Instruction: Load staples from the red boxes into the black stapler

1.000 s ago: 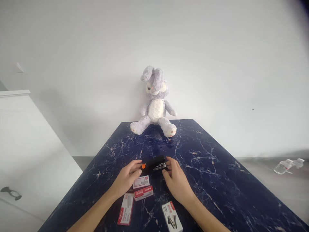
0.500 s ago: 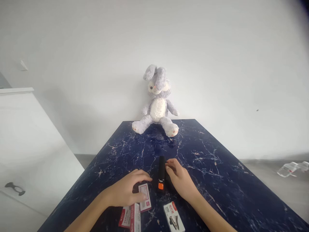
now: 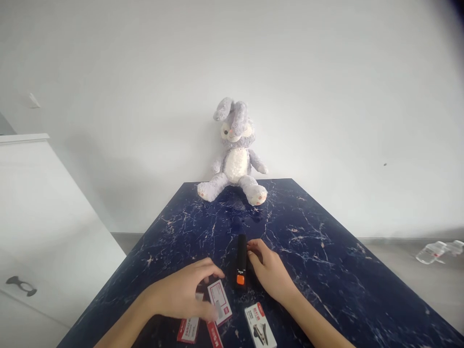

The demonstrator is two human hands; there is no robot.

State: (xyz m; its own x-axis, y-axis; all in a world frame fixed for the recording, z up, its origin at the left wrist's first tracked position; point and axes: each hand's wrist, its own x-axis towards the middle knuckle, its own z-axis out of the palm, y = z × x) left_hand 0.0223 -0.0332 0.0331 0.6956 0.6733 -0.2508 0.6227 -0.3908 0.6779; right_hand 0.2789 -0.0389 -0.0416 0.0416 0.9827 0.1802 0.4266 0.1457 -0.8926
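A black stapler [image 3: 241,256] with an orange end lies lengthwise on the blue marbled table. My right hand [image 3: 270,270] is at its right side, fingers bent, with thumb and index fingertips closed at the stapler's edge. My left hand [image 3: 181,292] is above the boxes to the left, its thumb apart from its fingers. Below its fingertips is a small white and red box [image 3: 219,298]; the thumb, blurred, is over its lower left part. A red box [image 3: 215,336] and a red and white box [image 3: 187,330] lie nearer to me, partly covered by that hand.
A white box with a picture of a staple remover [image 3: 261,326] lies right of the stapler. A grey plush rabbit [image 3: 237,150] sits at the table's far end against the wall. To the left stands a white cabinet [image 3: 47,203]; clear plastic bottles [image 3: 431,252] are on the floor at right.
My left hand has drawn slightly left and toward me. The small box beneath it has turned a little, and the red box beside it has shifted right. My right hand stays by the stapler.
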